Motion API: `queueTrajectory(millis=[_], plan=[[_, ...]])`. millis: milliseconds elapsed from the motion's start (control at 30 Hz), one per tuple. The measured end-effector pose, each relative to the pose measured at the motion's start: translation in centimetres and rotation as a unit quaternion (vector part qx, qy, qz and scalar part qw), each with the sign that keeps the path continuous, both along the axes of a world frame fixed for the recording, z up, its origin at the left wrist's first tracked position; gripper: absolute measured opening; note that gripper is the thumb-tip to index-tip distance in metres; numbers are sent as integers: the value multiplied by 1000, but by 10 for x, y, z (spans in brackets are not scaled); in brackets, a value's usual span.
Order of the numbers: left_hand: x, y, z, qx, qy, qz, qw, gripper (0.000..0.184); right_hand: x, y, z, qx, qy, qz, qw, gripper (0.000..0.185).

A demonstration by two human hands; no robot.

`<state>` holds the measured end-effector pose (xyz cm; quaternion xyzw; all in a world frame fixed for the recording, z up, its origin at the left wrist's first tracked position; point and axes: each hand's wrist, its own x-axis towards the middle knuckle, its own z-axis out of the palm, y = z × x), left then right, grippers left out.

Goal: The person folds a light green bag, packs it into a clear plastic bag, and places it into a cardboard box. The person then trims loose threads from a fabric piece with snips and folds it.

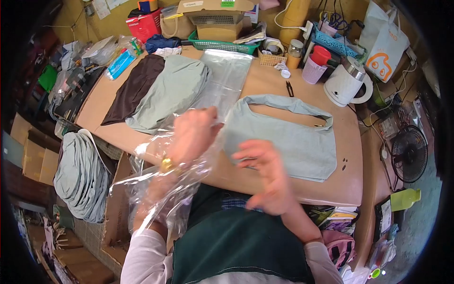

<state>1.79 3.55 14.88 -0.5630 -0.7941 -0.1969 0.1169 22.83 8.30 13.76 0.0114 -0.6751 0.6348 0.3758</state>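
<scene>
Left hand: I see it over the near middle of the table, a gold-coloured bracelet at the wrist; fingers bent inward, blurred; I cannot tell whether they are closed on anything
Right hand: I have it at the near edge, palm turned toward the left hand, fingers curved and thumb standing apart from them; I see nothing in its grasp
Clear plastic: a crinkled, transparent sheet or bag, wrapped loosely about the left wrist and forearm, hanging toward the near left
Grey-blue bag: laid flat on the table, right of the left hand and beyond the right hand, its strap loop toward the far side
Flat plastic: a shiny clear stack or sheet, far side of the table, left of the grey-blue bag
Folded cloth: a pale grey piece beside a dark brown one, on the left of the table
Snips: black, on the table just beyond the strap
Far right: white kettle, with a pink cup to its left
Near left: a pile of grey cloth, off the table
</scene>
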Motion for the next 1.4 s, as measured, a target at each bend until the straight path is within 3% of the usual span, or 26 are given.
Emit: queueTrajectory(millis=[67,167,300,367,400,467,533,600,700,733,767,800,867,900,967,1033,1100,1133,1167,1200,1233,1267,1300,1333,1367,1400], plan=[[0,21,-16,-55,-32,-36,997,24,-18,-24,29,341,-109,22,934,60],[0,35,-22,-64,-48,-60,995,23,-48,-45,-16,431,-143,40,890,38],[-38,26,-32,-18,-55,6,998,23,-24,0,-55,344,-147,119,920,7],[-64,5,-24,71,-218,2,973,21,14,47,-48,305,-383,14,872,11],[-60,1,-18,70,-218,3,973,21,32,73,-55,265,-366,-74,889,14],[-44,-13,-4,80,-250,40,964,22,52,93,-39,254,-334,-316,851,22],[-5,-8,-5,120,-202,-74,969,17,39,69,6,310,-205,-489,789,41],[35,-5,-1,105,-199,-171,959,14,18,28,32,272,-94,-418,861,61],[43,-10,24,98,-208,-215,949,12,-1,-2,8,260,-125,-350,891,74],[35,-12,29,115,-202,-220,947,11,2,-4,-3,74,-187,-215,956,74],[27,-14,30,141,-291,-203,924,9,4,-2,-10,-113,-237,-64,963,74],[12,-16,32,165,-358,-162,905,9,10,3,-14,-112,-239,-63,963,74],[-20,-27,37,184,-431,-119,875,13,29,19,-21,-143,-353,168,909,53],[-33,-34,40,185,-438,-119,872,16,31,23,-23,-141,-351,167,911,53],[-51,-43,41,231,-448,-96,858,19,34,29,-29,198,-267,280,901,27],[-83,-52,35,294,-473,-90,826,19,39,30,-44,240,-253,235,907,22],[-92,-53,27,355,-495,-82,789,20,49,35,-48,126,-242,266,924,21],[-90,-55,25,350,-515,-109,775,19,60,45,-49,-32,-237,332,912,24],[-87,-57,20,344,-534,-138,760,18,76,62,-61,-119,-107,302,940,25],[-91,-70,7,232,-572,-192,763,18,90,76,-60,-214,-9,242,946,25],[-83,-66,13,9,-498,-305,812,18,104,90,-59,-282,98,179,937,26],[-75,-61,19,-181,-367,-436,802,23,115,98,-57,-323,133,135,927,26],[-48,-60,16,-271,-432,-373,775,16,126,106,-54,-358,167,89,914,26],[-47,-63,7,-271,-430,-375,775,16,132,109,-61,-330,37,133,934,26],[-51,-63,-8,-94,-577,-310,750,17,135,111,-65,-315,-30,152,936,27],[-56,-63,-18,88,-692,-225,681,21,133,109,-60,-295,-96,174,935,27]])
